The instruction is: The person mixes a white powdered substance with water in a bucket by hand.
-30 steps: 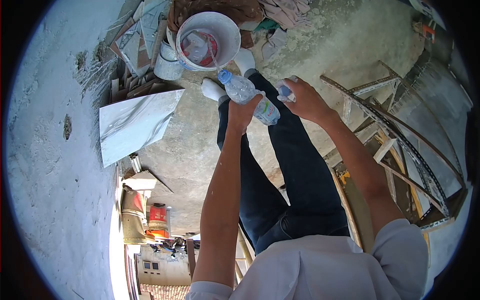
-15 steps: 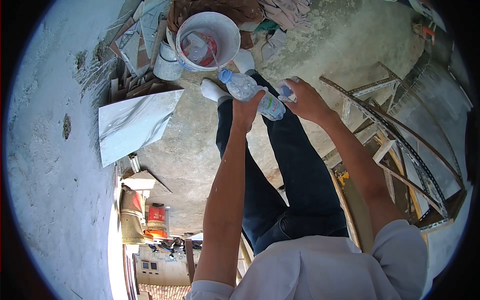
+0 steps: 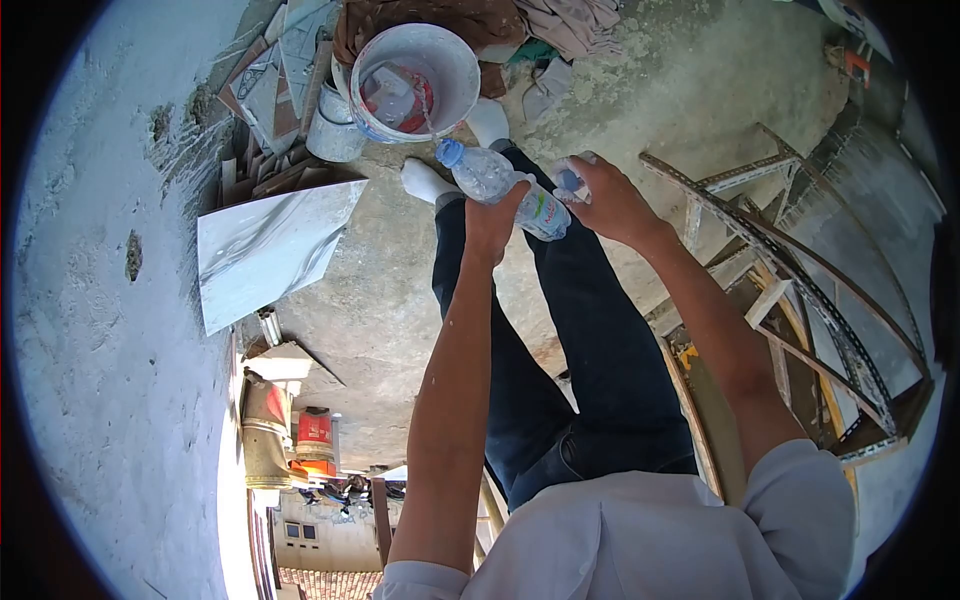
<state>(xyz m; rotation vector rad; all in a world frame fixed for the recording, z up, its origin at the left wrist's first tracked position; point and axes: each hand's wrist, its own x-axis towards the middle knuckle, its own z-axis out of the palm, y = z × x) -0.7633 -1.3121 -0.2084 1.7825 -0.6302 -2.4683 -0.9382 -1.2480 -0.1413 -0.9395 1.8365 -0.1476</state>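
Note:
My left hand (image 3: 495, 222) is closed around the middle of a clear plastic bottle (image 3: 478, 172), which tilts with its blue neck end toward a white bucket (image 3: 458, 75). A thin stream of water runs from the bottle's mouth into the bucket. Inside the bucket lie a clear plastic container and something red. Beside the bottle's base, my right hand (image 3: 615, 203) is closed on a small pale blue and white thing (image 3: 572, 184), whose kind I cannot make out. My right fingers partly cover it.
A smaller pail (image 3: 336, 130) stands by the bucket, near broken tiles and a leaning white panel (image 3: 270, 245). Brown cloth (image 3: 470, 22) lies behind the bucket. At right stands a perforated metal frame (image 3: 780, 245). A rough wall (image 3: 110, 300) fills the left side.
The bottle's neck has shifted very slightly, and the water keeps running into the bucket. The thing in my right hand has turned a little. Both arms stay almost still.

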